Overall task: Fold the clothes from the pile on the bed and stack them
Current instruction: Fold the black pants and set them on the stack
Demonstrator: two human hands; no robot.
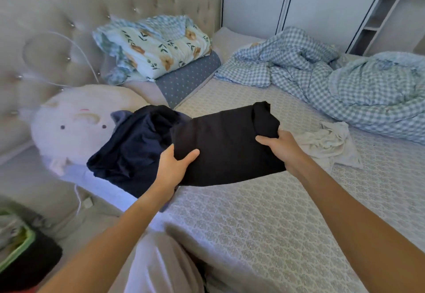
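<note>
Patterned bedspread (264, 212), white wardrobe (299, 5) behind — both hands' fingers (187, 154) grip folded black garment (225, 145).

Two bare forearms, no sleeves, watch or rings on the left hand (174, 166) or right hand (280, 148); pale light-coloured garment (158, 267) below.

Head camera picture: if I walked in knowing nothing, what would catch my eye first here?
First, the folded black garment held above the bed at centre, the left hand gripping its near left edge and the right hand its right edge. Next, the dark navy clothes lying just left of it, against a white plush pillow with a face. A crumpled white cloth lies to the right.
</note>
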